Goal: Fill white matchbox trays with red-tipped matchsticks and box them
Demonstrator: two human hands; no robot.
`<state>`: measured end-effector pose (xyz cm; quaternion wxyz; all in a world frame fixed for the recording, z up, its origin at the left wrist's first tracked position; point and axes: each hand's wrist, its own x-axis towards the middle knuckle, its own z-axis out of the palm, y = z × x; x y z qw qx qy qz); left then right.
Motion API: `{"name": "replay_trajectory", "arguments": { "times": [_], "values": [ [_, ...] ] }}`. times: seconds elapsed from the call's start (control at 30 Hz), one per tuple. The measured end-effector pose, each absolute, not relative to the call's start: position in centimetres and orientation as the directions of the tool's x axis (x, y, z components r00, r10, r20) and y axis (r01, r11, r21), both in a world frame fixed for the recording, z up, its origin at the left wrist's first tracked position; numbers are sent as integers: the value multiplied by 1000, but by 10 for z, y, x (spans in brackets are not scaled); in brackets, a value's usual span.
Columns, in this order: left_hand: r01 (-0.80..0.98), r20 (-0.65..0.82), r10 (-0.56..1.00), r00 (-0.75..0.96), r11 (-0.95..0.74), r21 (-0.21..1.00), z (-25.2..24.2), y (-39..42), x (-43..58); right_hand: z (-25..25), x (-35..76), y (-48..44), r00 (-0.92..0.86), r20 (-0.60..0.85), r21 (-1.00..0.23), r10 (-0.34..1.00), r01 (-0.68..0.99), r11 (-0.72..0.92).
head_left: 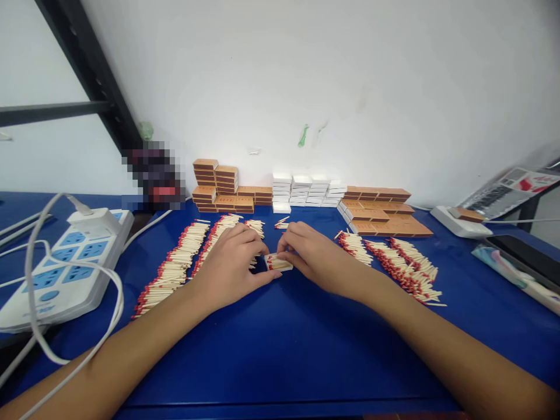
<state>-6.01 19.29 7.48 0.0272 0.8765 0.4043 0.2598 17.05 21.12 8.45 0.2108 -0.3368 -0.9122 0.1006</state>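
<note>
A small white matchbox tray (280, 265) with red-tipped matches in it sits between my hands on the blue table. My left hand (238, 256) grips its left end, thumb along the near side. At its right end, the fingers of my right hand (306, 252) are pinched together over the tray; whether they hold a match is hidden. A few loose matches (282, 224) lie just beyond my hands. Rows of matches (186, 251) spread to the left, partly behind my left hand. More match piles (406, 268) lie to the right, beyond my right forearm.
Orange matchboxes (225, 203) are stacked against the wall at left, white trays (301, 189) in the middle, and more orange matchboxes (385, 213) at right. A power strip (65, 262) with looping white cables stands at far left. A dark phone (525, 256) lies at far right.
</note>
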Motion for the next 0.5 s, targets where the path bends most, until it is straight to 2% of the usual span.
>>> {"name": "replay_trajectory", "arguments": {
  "times": [0.17,0.27,0.37,0.5],
  "values": [
    [677,437,715,546,-684,272,75,192,-60,83,170,211,-673,310,-371,671,564,737],
    [681,452,711,538,-683,264,73,193,-60,88,180,220,-586,307,-390,750,642,660],
    [677,465,704,537,-688,261,72,193,-61,94,192,228,-549,198,-401,812,711,578],
    [683,463,707,535,-684,255,71,193,-61,98,200,228,-613,-3,-474,790,696,539]
  ]
}}
